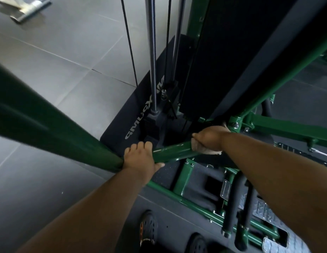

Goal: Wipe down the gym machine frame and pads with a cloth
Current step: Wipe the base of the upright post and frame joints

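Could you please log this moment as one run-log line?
left hand: grips bar | right hand: wipes bar with cloth

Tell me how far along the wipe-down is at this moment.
Done: nothing can be confirmed; no surface shows a visible wiped mark. In hand: the right hand presses a tan cloth around the green crossbar, while the left hand grips the same bar. Left: apparently the black pad and lower frame.
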Demonstrator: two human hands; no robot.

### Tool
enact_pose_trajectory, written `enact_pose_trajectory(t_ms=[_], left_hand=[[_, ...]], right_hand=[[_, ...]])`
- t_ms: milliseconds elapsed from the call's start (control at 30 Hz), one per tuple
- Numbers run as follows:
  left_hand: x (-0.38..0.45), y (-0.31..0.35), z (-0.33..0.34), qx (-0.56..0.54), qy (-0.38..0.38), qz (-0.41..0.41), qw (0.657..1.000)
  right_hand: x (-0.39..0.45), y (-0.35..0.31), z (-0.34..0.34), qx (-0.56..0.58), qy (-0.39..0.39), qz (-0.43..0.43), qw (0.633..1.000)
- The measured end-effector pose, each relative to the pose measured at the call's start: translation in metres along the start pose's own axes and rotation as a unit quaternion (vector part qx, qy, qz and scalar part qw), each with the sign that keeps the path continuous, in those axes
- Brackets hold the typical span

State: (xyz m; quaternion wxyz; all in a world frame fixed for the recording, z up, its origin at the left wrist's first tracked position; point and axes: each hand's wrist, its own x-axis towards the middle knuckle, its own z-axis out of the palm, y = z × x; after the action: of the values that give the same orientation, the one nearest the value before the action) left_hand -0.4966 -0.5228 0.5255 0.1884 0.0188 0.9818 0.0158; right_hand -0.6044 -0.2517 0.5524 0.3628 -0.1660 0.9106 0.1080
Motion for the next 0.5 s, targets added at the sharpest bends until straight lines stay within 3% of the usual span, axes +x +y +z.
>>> enact_pose_trajectory(t_ms=[67, 200, 300, 500], left_hand=[[-0.005, 0.001, -0.001, -0.007, 0.005, -0.004, 1.000], [-0.039, -0.010, 0.003, -0.055, 0.038, 0.052, 0.996], [-0.078, -0.025, -0.010, -0.148, 0.056, 0.074, 0.985], [-0.129, -0.068, -0.049, -0.309, 0.147, -0.125, 0.931]], right_hand=[[-0.006, -0.012, -0.001, -0.025, 0.017, -0.023, 0.999], [-0.005, -0.059, 0.001, 0.033, 0.062, -0.047, 0.996], [-0.004, -0.101, 0.000, 0.039, 0.106, -0.090, 0.989], [0.008, -0.169, -0.012, -0.009, 0.074, -0.193, 0.978]])
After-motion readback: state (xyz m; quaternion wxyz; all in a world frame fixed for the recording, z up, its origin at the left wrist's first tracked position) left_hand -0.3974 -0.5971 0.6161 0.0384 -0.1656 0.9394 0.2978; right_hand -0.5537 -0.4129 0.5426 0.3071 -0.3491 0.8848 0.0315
